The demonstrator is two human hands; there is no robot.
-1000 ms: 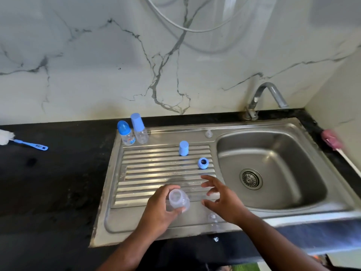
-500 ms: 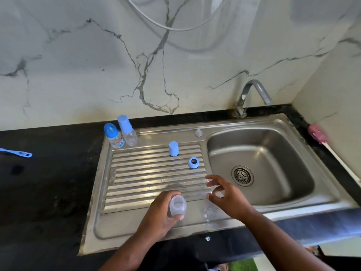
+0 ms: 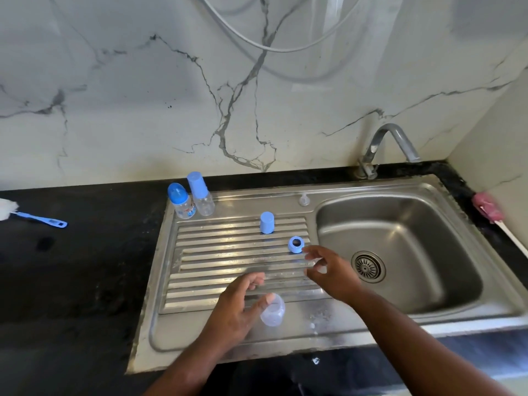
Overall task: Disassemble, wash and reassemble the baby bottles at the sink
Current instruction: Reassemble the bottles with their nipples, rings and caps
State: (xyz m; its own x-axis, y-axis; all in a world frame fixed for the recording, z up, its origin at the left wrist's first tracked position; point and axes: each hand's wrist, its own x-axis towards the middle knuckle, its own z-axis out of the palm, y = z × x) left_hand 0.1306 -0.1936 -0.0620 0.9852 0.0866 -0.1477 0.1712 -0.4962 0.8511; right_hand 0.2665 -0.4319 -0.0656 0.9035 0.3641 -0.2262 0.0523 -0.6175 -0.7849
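Resting on the sink's [image 3: 200,347] front ledge, the clear bottle body [image 3: 273,310] looks light, rigid and probably wet-slick, so it is best gripped round its barrel. The left hand [image 3: 237,307] is spread, its thumb just against the bottle. The right hand [image 3: 328,274], loosely curved and apparently empty, hovers beside the blue collar ring [image 3: 296,244].

Two capped clear plastic bottles [image 3: 183,205] are standing at the ribbed steel drainboard's [image 3: 214,247] back-left corner. A blue plastic cap [image 3: 267,222] is sitting behind a blue plastic ring [image 3: 296,244].

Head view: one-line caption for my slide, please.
Left hand beside clear open plastic bottle, right hand near blue plastic ring, over steel drainboard.
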